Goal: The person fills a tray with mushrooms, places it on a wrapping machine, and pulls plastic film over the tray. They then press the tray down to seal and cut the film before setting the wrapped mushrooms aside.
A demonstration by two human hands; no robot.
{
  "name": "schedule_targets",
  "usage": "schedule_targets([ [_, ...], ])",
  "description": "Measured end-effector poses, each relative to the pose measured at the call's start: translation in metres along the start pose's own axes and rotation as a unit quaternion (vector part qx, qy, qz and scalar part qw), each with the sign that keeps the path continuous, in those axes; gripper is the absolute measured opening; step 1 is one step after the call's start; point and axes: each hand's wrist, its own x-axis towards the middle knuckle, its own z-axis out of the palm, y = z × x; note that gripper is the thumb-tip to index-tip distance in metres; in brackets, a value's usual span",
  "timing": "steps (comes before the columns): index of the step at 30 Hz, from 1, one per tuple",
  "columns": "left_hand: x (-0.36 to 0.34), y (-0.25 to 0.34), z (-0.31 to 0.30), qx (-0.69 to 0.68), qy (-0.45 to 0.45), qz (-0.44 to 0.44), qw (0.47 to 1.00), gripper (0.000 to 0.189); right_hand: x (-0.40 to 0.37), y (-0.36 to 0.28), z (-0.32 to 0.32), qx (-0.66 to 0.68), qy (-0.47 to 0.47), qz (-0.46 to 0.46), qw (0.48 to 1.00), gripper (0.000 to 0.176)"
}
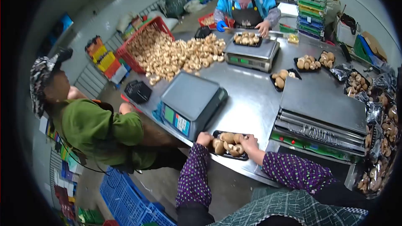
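A black tray of mushrooms (228, 143) lies at the front edge of the metal table, between my two hands. My left hand (204, 139) has its fingers closed at the tray's left end. At the opposite end my right hand (251, 144) grips the rim, its fingertips beside the mushrooms. Just beyond my left hand stands a digital scale (190, 94) with a bare grey plate. To the right of my right hand is a film-wrapping machine (322, 117) with rollers along its front. Fingers under the tray are hidden.
Loose mushrooms (184, 54) spill from a tipped red crate (123, 54). A co-worker in blue (268, 0) handles a tray on a second scale (251, 52). Another person in green (100, 125) stands at left. Filled trays (307, 63) and wrapped packs (377, 167) lie at right.
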Motion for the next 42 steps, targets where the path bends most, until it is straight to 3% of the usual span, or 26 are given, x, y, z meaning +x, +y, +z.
schedule_targets([
  [2, -0.017, 0.062, -0.032, -0.217, 0.007, -0.240, 0.946, 0.017, -0.005, -0.007, -0.006, 0.017, 0.016, -0.046, 0.999, 0.060],
  [4, -0.025, 0.105, -0.063, -0.198, 0.038, -0.204, 0.958, 0.012, -0.013, -0.029, -0.026, 0.019, 0.022, -0.078, 0.996, 0.058],
  [8, -0.033, 0.202, -0.116, -0.250, 0.036, -0.164, 0.954, 0.011, -0.032, -0.084, -0.109, 0.099, -0.094, -0.144, 0.980, 0.062],
  [11, -0.020, 0.270, -0.120, -0.281, 0.011, -0.123, 0.952, 0.013, -0.033, -0.091, -0.177, 0.122, -0.090, -0.178, 0.972, 0.057],
  [14, 0.003, 0.323, -0.086, -0.322, -0.016, -0.048, 0.945, 0.014, -0.051, -0.091, -0.255, 0.163, -0.112, -0.169, 0.965, 0.049],
  [22, 0.070, 0.461, 0.063, -0.345, -0.188, 0.007, 0.920, 0.016, -0.063, -0.019, -0.411, 0.089, 0.125, -0.096, 0.984, 0.050],
  [25, 0.085, 0.476, 0.103, -0.306, -0.226, 0.010, 0.925, 0.016, -0.058, 0.011, -0.423, 0.085, 0.171, -0.048, 0.980, 0.052],
  [28, 0.092, 0.480, 0.132, -0.234, -0.204, 0.055, 0.949, 0.018, -0.040, 0.051, -0.430, 0.041, 0.224, -0.122, 0.966, 0.052],
  [29, 0.094, 0.479, 0.136, -0.253, -0.215, 0.051, 0.942, 0.018, -0.039, 0.063, -0.435, 0.096, 0.192, -0.118, 0.969, 0.051],
  [31, 0.090, 0.472, 0.133, -0.268, -0.229, 0.043, 0.935, 0.018, -0.045, 0.066, -0.438, 0.082, 0.192, -0.146, 0.967, 0.050],
  [33, 0.086, 0.465, 0.123, -0.199, -0.146, 0.130, 0.960, 0.018, -0.058, 0.078, -0.448, -0.027, 0.213, -0.190, 0.958, 0.047],
  [34, 0.088, 0.443, 0.115, -0.062, -0.062, 0.239, 0.967, 0.021, -0.080, 0.080, -0.454, -0.073, 0.227, -0.175, 0.955, 0.052],
  [36, 0.035, 0.454, 0.066, 0.199, -0.040, 0.236, 0.950, 0.030, -0.117, 0.094, -0.466, -0.244, 0.229, -0.064, 0.940, 0.047],
  [37, 0.011, 0.455, 0.055, 0.241, -0.008, 0.279, 0.929, 0.036, -0.134, 0.099, -0.462, -0.295, 0.242, -0.032, 0.924, 0.052],
  [38, 0.000, 0.443, 0.053, 0.329, -0.040, 0.255, 0.909, 0.044, -0.145, 0.092, -0.458, -0.319, 0.181, 0.039, 0.930, 0.053],
  [40, -0.010, 0.439, 0.060, 0.356, -0.040, 0.254, 0.898, 0.044, -0.137, 0.110, -0.441, -0.404, 0.168, 0.027, 0.899, 0.053],
  [42, -0.005, 0.454, 0.066, 0.271, -0.144, 0.205, 0.929, 0.042, -0.126, 0.107, -0.434, -0.338, 0.164, -0.028, 0.926, 0.045],
])
